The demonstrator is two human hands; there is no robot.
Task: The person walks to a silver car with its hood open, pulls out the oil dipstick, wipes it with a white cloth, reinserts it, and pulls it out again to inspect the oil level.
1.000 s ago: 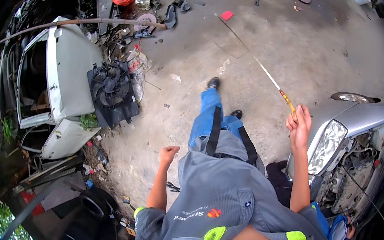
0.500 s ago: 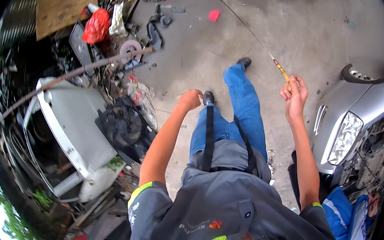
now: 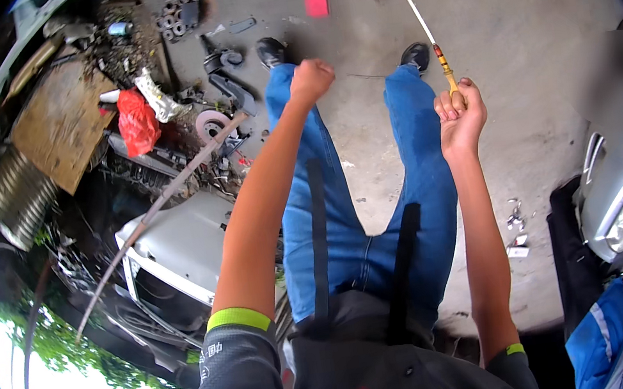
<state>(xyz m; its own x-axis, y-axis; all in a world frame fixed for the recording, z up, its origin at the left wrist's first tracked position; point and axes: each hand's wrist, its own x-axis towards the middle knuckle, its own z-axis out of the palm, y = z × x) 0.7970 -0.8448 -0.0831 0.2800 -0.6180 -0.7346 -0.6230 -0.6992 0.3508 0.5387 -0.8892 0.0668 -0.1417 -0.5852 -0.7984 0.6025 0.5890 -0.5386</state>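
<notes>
Your right hand point(image 3: 462, 112) pinched the dipstick point(image 3: 424, 25) by the yellow handle point(image 3: 446, 70), fingers curled over; the thumb was only partly visible, and the handle's near end was covered by your fingers. The dipstick was up ahead of that hand, its thin rod slanting away to the upper left over the concrete floor point(image 3: 494, 29). The far end paled into the background; exact tip could not be made out.

Your left hand point(image 3: 312, 80) was near your left shin, fingers folded inward. Could not tell whether they enclosed anything, since the palm was turned out of view.

Red square point(image 3: 316, 3): flat on the floor, well apart from both hands. White panel point(image 3: 182, 231): partly hidden behind your left forearm. Silver car point(image 3: 598, 192): cut off by the dark rim at right, headlight showing; a blurred grey patch point(image 3: 621, 75) obscured the area above it. Blue cloth point(image 3: 600, 326): cropped at the lower edge.
</notes>
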